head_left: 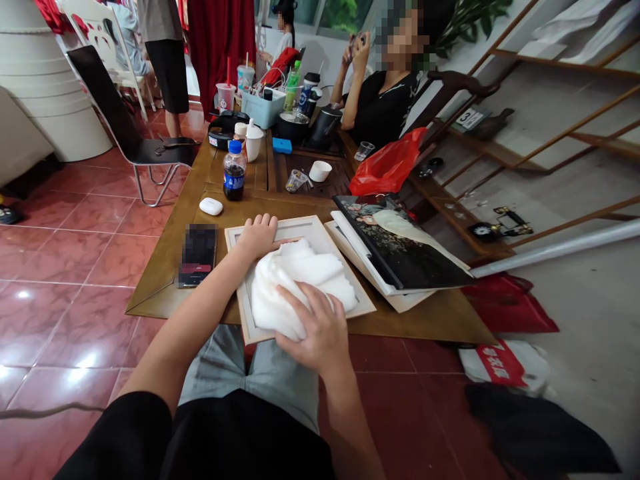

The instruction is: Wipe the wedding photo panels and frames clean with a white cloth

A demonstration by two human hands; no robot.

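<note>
A light wooden picture frame (pixel 370 307) lies on the table's near edge, its corner jutting out over my lap. Bunched on top of it is a soft white cloth (pixel 310 263). My right hand (pixel 317 323) is closed over the cloth's near side, fingers curled into it. Flat on the far left part of the frame rests my left hand (pixel 259 235), its fingers spread and stretched out. Right of the frame, a photo print (pixel 415 247) of people in dark and white clothing lies over other panels in a stack.
A phone (pixel 197 257), a white earbud case (pixel 211 206) and a cola bottle (pixel 234 172) stand left on the wooden table (pixel 170 293). Behind are a white cup (pixel 320 171), a red plastic bag (pixel 387 163) and a kettle (pixel 325 127). A person (pixel 383 100) sits at the far side holding a phone.
</note>
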